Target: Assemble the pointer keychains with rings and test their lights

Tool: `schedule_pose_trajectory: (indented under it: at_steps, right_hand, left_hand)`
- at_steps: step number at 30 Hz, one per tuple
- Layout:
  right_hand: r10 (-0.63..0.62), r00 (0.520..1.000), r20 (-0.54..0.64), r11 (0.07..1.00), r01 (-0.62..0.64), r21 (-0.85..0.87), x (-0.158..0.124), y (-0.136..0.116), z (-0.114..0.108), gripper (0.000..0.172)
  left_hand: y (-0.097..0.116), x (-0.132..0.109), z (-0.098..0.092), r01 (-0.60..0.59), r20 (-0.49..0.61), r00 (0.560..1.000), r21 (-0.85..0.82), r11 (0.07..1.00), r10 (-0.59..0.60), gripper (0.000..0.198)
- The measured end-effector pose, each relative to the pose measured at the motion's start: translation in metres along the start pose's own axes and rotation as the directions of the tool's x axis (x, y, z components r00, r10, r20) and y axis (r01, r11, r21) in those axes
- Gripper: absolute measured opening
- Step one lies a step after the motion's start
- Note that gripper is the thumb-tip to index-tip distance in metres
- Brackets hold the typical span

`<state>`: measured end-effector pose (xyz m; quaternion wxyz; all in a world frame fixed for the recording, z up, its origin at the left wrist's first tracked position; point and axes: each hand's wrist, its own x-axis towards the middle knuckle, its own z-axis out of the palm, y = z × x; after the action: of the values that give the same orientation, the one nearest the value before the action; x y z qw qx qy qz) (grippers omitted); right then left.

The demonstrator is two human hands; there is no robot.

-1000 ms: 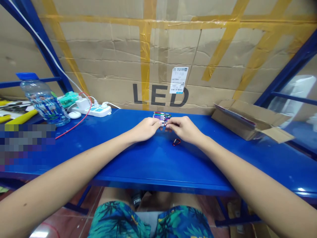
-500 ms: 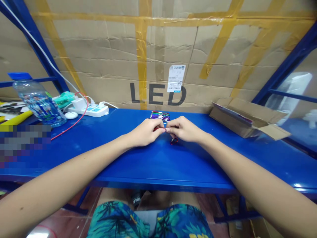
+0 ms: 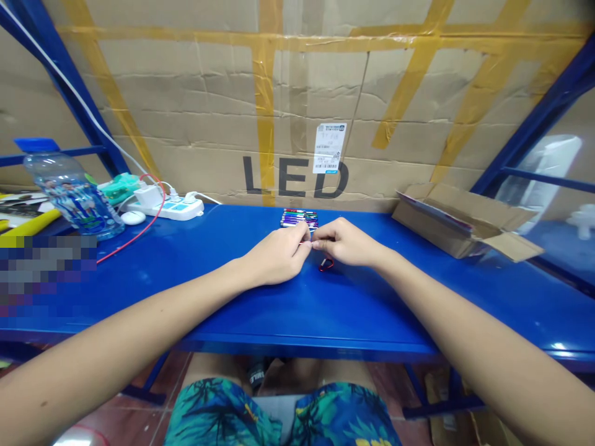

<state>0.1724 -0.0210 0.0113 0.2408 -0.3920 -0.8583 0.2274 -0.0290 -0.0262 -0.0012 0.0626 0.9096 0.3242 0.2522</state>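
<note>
while both hands pinch on, the left hand (image 3: 279,254) has edged nearer.

Bare worktop (image 3: 297,303) lies open before both hands. Behind them, a row of coloured pens (image 3: 300,218) and the cardboard wall (image 3: 297,118) block passage; an open box (image 3: 460,223) stands right.

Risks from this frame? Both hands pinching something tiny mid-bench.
1. The small part is pinched only at the tips of the left hand and right hand; a slip could send it off the blue bench.
2. The red carabiner lies loose under the right hand and may be knocked.
3. The row of coloured pieces sits close behind; a nudge could scatter it.
</note>
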Motion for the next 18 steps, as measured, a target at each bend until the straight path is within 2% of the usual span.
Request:
schedule_pose_trajectory:
  at_steps: [5, 8, 11, 14, 18]
  right_hand:
    - [-0.147, 0.989, -0.027, 0.966, 0.138, -0.22, -0.0015, 0.0046, 0.0026, 0.031]
    - [-0.167, 0.986, -0.019, 0.959, 0.158, -0.233, -0.0008, 0.0071, 0.0041, 0.033]
    - [-0.141, 0.99, -0.028, 0.972, 0.133, -0.195, 0.0003, 0.0071, 0.0046, 0.031]
    - [-0.1, 0.994, -0.04, 0.985, 0.093, -0.144, 0.0003, 0.0057, 0.0037, 0.03]
    - [-0.049, 0.999, -0.022, 0.998, 0.048, -0.044, -0.0003, 0.0053, 0.0021, 0.029]
  left_hand:
    - [-0.0037, 0.0072, 0.0047, 0.115, 0.064, 0.991, 0.034, 0.993, -0.117, 0.031]
    - [-0.0056, 0.0095, 0.0018, 0.165, 0.112, 0.981, -0.029, 0.986, -0.161, 0.028]
    - [-0.0046, 0.0088, -0.0024, 0.182, 0.09, 0.981, -0.114, 0.977, -0.172, 0.022]
    - [-0.0044, 0.0062, -0.0026, 0.147, 0.045, 0.989, -0.173, 0.974, -0.142, 0.016]
    - [-0.007, 0.0022, 0.001, -0.021, -0.033, 0.999, -0.103, 0.994, 0.018, 0.013]
